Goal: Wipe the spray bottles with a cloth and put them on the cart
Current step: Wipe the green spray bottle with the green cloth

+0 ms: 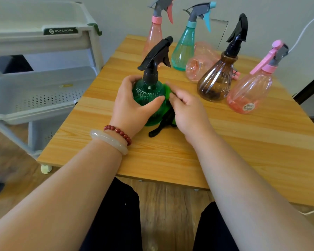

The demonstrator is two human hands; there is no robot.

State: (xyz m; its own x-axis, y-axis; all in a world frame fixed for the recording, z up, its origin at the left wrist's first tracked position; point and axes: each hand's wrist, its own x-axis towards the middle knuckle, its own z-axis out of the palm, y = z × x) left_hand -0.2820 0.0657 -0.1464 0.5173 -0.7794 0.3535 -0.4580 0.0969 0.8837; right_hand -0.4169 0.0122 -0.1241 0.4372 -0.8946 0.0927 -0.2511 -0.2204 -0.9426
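The green spray bottle point(146, 92) stands upright on the wooden counter point(170, 156), its long axis vertical and its black trigger head pointing away and to the right. The left hand point(132, 105) grips its round body, fingers curled behind and thumb laid across the front. The right hand point(187, 109) pinches a green cloth point(168, 92) in bent fingers and presses it to the bottle's right flank. So the bottle sits between both hands, and wiping looks to be the step under way. The cart point(43, 98) lies off the counter's left edge, on the side of the hand already holding the bottle, so the left hand seems best placed to carry it over. The teal spray bottle point(183, 49) and brown spray bottle point(216, 84) wait farther back.
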